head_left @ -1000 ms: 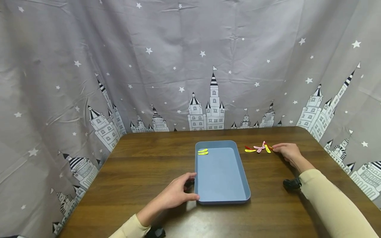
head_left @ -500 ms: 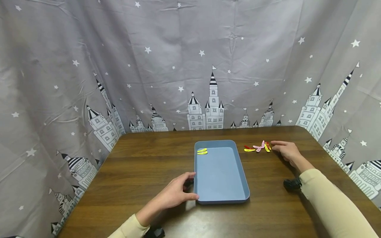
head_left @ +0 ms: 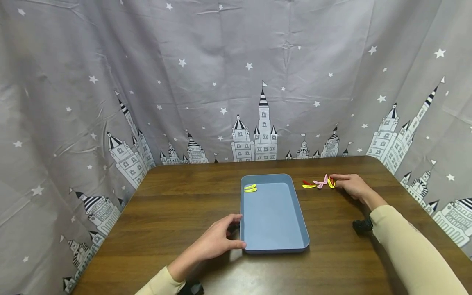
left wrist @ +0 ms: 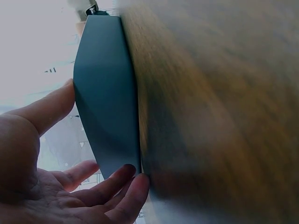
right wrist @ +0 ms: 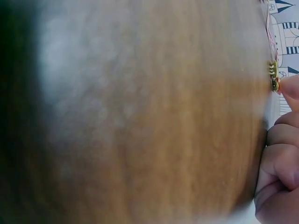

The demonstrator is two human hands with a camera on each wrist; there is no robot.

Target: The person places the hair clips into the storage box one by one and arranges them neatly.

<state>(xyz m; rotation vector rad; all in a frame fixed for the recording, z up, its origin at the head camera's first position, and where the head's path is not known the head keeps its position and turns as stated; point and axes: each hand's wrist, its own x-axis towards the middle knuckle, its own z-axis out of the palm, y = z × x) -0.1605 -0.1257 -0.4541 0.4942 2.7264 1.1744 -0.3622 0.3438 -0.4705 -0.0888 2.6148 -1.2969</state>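
Note:
A blue-grey tray [head_left: 274,217] lies on the table, with two yellow hair clips [head_left: 250,190] side by side in its far left corner. At its near left side is my left hand [head_left: 215,241]; in the left wrist view the thumb touches the rim and the fingertips are at the tray's wall. To the right of the tray, pink hair clips [head_left: 320,184] lie between yellow and red ones. My right hand [head_left: 352,186] reaches its index fingertip to a red clip [head_left: 332,180] beside a yellow clip [head_left: 330,183]. The right hand's other fingers are bent beneath it.
The brown wooden table [head_left: 184,196] extends around the tray. A grey curtain [head_left: 206,82] printed with castles and stars hangs behind its far edge. A yellow clip [head_left: 309,186] lies nearest the tray's right wall.
The red clip at the right end has moved left against the yellow one, and my right fingertips let it go. The index finger then came back to it. My left hand stayed still.

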